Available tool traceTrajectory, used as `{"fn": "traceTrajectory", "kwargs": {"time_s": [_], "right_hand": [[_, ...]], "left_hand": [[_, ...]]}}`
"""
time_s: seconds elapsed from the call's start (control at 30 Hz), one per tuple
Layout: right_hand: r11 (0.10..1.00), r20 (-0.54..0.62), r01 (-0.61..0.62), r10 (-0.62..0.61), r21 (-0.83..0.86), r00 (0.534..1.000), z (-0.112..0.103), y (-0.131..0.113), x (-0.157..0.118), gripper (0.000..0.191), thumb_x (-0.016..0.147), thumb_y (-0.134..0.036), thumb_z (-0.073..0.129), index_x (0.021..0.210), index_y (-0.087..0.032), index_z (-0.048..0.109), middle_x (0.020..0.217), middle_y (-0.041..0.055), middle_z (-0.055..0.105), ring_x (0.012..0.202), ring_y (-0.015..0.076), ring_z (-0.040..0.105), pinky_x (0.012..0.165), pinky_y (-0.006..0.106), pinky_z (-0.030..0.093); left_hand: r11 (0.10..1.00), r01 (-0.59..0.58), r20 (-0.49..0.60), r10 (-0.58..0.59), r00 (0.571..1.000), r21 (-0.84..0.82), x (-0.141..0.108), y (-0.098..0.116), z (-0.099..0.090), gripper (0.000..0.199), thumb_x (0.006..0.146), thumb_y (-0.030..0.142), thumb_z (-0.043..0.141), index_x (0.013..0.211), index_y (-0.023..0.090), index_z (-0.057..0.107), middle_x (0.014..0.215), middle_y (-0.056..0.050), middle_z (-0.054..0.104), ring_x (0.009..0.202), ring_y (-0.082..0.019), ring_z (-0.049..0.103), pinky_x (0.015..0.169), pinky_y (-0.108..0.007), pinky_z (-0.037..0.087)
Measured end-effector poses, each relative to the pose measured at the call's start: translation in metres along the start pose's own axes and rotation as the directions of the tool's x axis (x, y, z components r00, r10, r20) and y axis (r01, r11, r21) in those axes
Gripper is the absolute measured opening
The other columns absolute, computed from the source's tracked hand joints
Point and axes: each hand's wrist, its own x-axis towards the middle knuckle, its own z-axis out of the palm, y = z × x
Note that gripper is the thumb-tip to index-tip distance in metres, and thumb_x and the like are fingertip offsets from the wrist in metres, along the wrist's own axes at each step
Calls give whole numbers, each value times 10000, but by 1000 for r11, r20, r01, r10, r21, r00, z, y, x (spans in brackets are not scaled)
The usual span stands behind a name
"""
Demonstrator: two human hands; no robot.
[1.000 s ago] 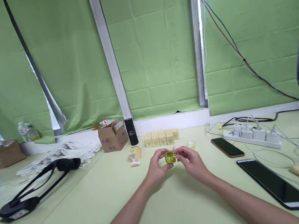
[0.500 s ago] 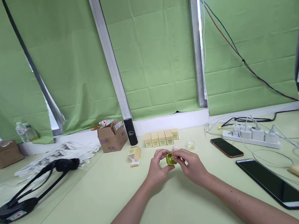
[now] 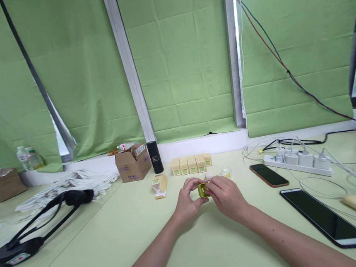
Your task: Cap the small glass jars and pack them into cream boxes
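Note:
Between thumb and fingers, my left hand [image 3: 185,202] grips a small yellow-green square case [image 3: 201,192], its hollow side turned toward me. My right hand [image 3: 229,196] is closed in a pinch at the right side of the case, fingertips at its opening; whatever they pinch is hidden. Just beyond the hands lie a small pale pink piece [image 3: 208,175], partly covered, and a clear round container [image 3: 226,172] with something yellow in it. To the left, an opened cream carton [image 3: 159,185] lies with its flap toward me.
Several cream cartons [image 3: 188,166] stand in a row at the back. Beside them are a black cylinder [image 3: 155,157] and a cardboard box [image 3: 133,164]. A black headset [image 3: 43,228] lies left. Two phones [image 3: 269,175] and a power strip [image 3: 298,160] with cables occupy the right.
My right hand's fingers have shifted slightly and curl closer over the opening of the case. The left hand still holds the case in nearly the same place.

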Motion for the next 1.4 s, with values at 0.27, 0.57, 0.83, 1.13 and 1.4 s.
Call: {"fn": "traceTrajectory", "kwargs": {"time_s": [0.27, 0.57, 0.83, 1.13, 1.4], "right_hand": [[999, 23, 18, -17, -39, 1000, 3, -1, -1, 282, 1002, -118, 430, 904, -178, 688, 775, 59, 636, 719, 185, 525, 657, 326, 336], [997, -35, 75, -76, -29, 997, 5, 2, -1, 269, 970, -89, 471, 790, -188, 645, 711, 26, 635, 653, 155, 498, 636, 318, 283], [992, -68, 125, -125, 0, 990, 7, 5, -1, 211, 954, -84, 515, 815, -188, 634, 706, 12, 650, 651, 151, 495, 636, 315, 268], [981, 19, 138, -142, 136, 990, -11, 13, -3, 310, 920, -129, 509, 1211, -190, 599, 963, 88, 709, 831, 227, 627, 697, 353, 445], [983, 139, 24, -50, 183, 989, -9, 7, -4, 580, 921, -206, 579, 1480, -216, 424, 1288, 155, 635, 1148, 320, 627, 879, 464, 583]], "left_hand": [[1000, 4, 20, -3, 1000, -4, 0, 1, 1, 489, 664, 9, 754, 1084, 258, 719, 1167, -58, 608, 1117, -243, 620, 1048, -410, 489], [999, -27, 39, 25, 999, 28, 1, -5, 0, 471, 690, 39, 770, 1102, 258, 709, 1164, -54, 606, 1113, -236, 625, 1050, -416, 491], [997, -31, 51, 27, 998, 67, 1, -4, 0, 500, 675, -2, 759, 1095, 265, 711, 1139, -45, 599, 1104, -229, 626, 1046, -429, 490], [994, -28, 14, 27, 1000, 109, 3, -6, -5, 458, 716, 48, 757, 1116, 263, 696, 1169, -56, 610, 1136, -241, 613, 1075, -458, 467], [992, -15, -25, 18, 1000, 125, 1, -17, -6, 488, 725, 65, 759, 1136, 277, 604, 1202, -32, 570, 1192, -226, 609, 1121, -466, 479]]}}
